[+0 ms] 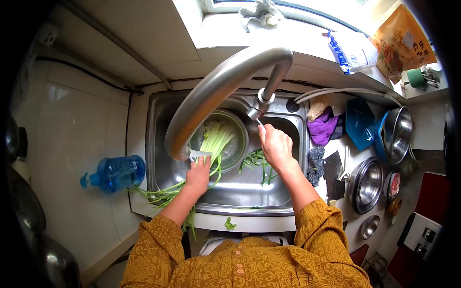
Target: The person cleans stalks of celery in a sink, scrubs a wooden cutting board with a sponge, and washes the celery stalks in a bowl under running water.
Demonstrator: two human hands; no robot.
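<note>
At the left of the frame I have a blue bottle [122, 174] lying on its side, pump toward the left edge, just outside the sink [230, 194]. The greens [215, 137] are left of centre: their pale stalks lie in a round bowl [247, 139] inside the sink, and the thin stems trail to the lower left over the sink's rim. My left hand [198, 176] touches them with its fingertips, beside the end of the faucet [225, 84]; I cannot tell whether it grips them. The faucet arches over the upper centre. Below, near the bottom centre, a leaf [230, 223] lies on the counter edge.

Right of the bowl, cut green pieces [254, 157] lie on the sink floor. The right hand [277, 146] is well apart from the left, its fingers closed on the faucet's lever [260, 123]. Further right, a purple cloth [323, 126] sits beside the sink, with a dark grey cloth [315, 163] below it and a blue tub [360, 122] to its right. I see a white-and-blue bag [355, 52] and an orange bag [402, 43] at upper right, and metal bowls [370, 185] under them at right.
</note>
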